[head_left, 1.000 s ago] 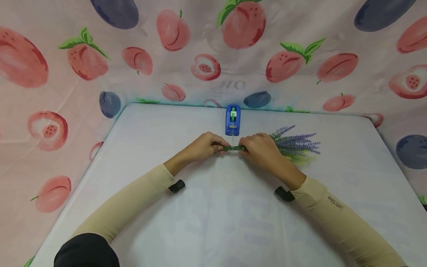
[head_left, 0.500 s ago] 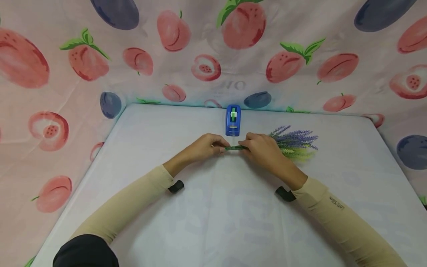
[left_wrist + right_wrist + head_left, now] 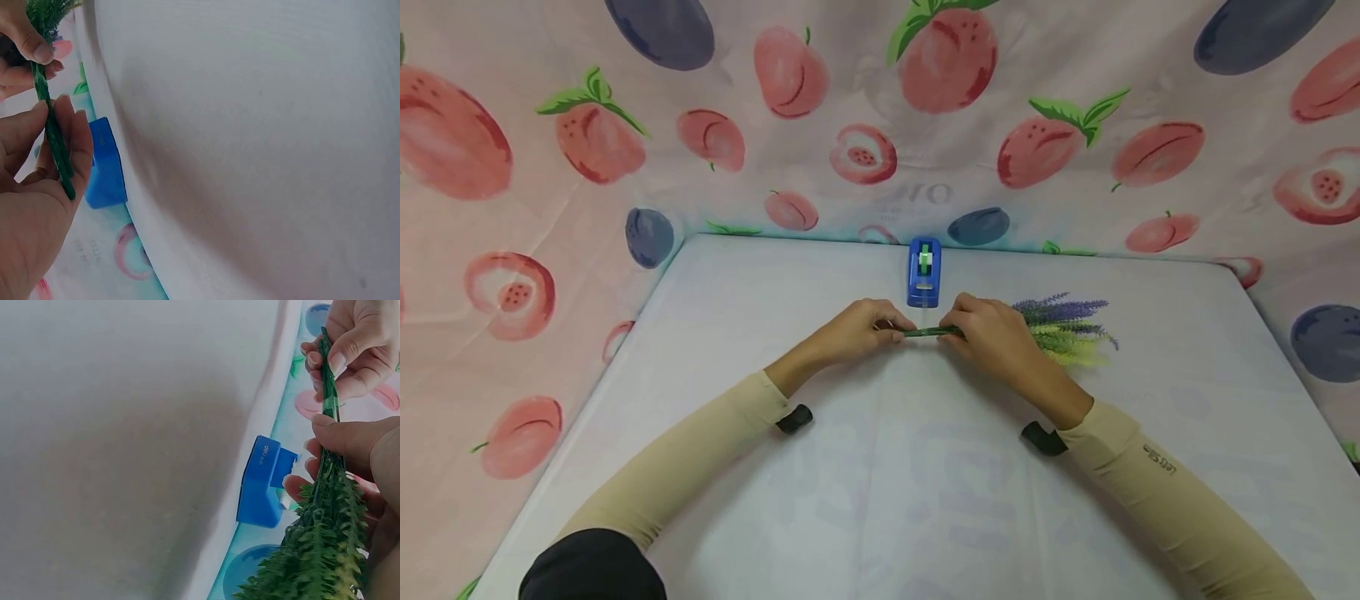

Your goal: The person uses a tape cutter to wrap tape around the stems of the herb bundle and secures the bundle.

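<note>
A bunch of artificial lavender (image 3: 1063, 329) with purple and yellow-green heads lies crosswise between both hands, heads to the right. My left hand (image 3: 868, 327) pinches the green stems (image 3: 57, 140) near their cut ends, thumb against fingers. Higher up, just below the leaves (image 3: 319, 544), my right hand (image 3: 988, 337) grips the same stems between thumb and fingers. A short length of stem shows between the hands, with a shiny, paler band around it in the right wrist view. Just beyond stands a blue tape dispenser (image 3: 923, 272), and a faint clear strip runs from it toward the stems.
A white cloth covers the table (image 3: 880, 475), whose far edge lies just behind the dispenser. Fruit-printed fabric (image 3: 865, 83) hangs at the back and sides. Dark wrist cameras (image 3: 795, 419) sit under both sleeve cuffs.
The bunch has turned about its stems: the flower heads have shifted and more yellow-green shows. My right fingers have shifted slightly on the stems; both hands stay in nearly the same place.
</note>
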The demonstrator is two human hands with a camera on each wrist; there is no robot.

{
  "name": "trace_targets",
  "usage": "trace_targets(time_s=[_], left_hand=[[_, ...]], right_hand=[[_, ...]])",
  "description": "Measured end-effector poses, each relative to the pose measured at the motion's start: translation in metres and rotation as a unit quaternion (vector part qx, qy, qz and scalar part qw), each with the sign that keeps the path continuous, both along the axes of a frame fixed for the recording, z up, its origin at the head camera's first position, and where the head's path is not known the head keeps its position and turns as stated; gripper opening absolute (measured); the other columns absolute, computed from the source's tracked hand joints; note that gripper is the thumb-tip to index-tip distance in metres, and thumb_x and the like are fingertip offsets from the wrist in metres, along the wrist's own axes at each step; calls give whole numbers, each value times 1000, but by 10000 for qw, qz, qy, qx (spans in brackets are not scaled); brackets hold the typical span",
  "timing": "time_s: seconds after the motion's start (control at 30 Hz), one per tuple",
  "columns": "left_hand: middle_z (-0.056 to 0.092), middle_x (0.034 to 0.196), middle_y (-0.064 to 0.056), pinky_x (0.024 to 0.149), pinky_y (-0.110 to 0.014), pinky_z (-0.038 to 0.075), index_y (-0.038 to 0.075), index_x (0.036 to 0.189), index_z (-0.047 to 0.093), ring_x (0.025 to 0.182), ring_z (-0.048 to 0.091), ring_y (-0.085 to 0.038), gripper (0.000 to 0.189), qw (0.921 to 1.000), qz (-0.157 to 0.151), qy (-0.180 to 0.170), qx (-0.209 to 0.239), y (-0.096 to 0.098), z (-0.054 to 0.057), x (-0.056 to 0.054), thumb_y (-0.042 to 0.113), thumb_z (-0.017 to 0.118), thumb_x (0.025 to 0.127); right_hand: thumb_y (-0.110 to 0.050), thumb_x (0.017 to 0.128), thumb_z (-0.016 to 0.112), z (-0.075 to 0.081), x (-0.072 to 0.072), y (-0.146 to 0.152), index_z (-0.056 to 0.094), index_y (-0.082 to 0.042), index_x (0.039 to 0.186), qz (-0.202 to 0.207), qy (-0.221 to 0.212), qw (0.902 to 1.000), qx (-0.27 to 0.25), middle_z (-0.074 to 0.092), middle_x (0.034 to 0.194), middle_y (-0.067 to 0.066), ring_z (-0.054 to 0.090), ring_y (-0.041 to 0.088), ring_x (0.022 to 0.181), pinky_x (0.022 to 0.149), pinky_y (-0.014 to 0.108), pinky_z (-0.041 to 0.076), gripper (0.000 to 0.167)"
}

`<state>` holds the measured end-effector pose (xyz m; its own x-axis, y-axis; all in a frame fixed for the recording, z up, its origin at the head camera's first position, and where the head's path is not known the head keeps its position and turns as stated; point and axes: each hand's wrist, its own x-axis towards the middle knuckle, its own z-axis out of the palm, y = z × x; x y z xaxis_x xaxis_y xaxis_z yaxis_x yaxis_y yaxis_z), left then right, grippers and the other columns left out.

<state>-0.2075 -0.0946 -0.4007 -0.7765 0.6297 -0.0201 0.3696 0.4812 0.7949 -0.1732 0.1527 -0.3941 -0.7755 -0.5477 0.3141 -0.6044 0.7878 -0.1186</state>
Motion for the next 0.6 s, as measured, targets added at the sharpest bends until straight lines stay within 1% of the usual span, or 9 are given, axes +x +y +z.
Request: trace_targets(time_s=[0.1,0.17,0.37,0.43,0.5,0.6], left_hand=[[73,107,-3,85,-30,51,7,115,77,93,64,-14,21,10000,10,26,-20,0,1,0,4,64,98],[73,106,-4,83,-28,51,7,115,77,89,65,-14,21,10000,10,54,-12,1,1,0,4,64,99],[74,102,-13,76,-26,51,6,111,76,87,68,-27,19,9999,-14,-8,170,2,-2,-1,2,62,100],[74,100,-15,75,-26,51,6,110,74,87,68,-30,17,9997,7,-41,238,1,-2,-2,1,61,100],[75,100,-14,76,-27,51,7,108,74,88,68,-28,16,9996,45,-16,262,1,-2,-2,1,62,99],[76,101,-10,80,-29,52,7,107,75,89,66,-21,16,9997,75,73,219,1,-1,-3,1,64,97]], right_hand=[[-21,86,83,0,0,0,81,-11,97,34,24,10000,-13,64,88,3,61,20,68,60,36,52,15],[-21,87,83,1,0,0,82,-11,98,54,10,10000,6,65,87,4,61,20,69,61,36,52,15],[-17,88,81,2,-1,-1,81,-10,99,50,-12,9999,125,70,87,4,64,23,73,66,38,54,14],[-16,88,81,2,-1,-1,81,-10,99,55,4,9999,144,72,87,3,64,24,75,70,39,55,12],[-15,89,80,2,-2,-1,80,-11,99,72,32,9999,154,74,88,3,66,24,76,75,41,55,11],[-14,89,79,3,-3,-1,80,-10,98,111,36,9999,125,75,87,3,68,23,77,82,43,55,10]])
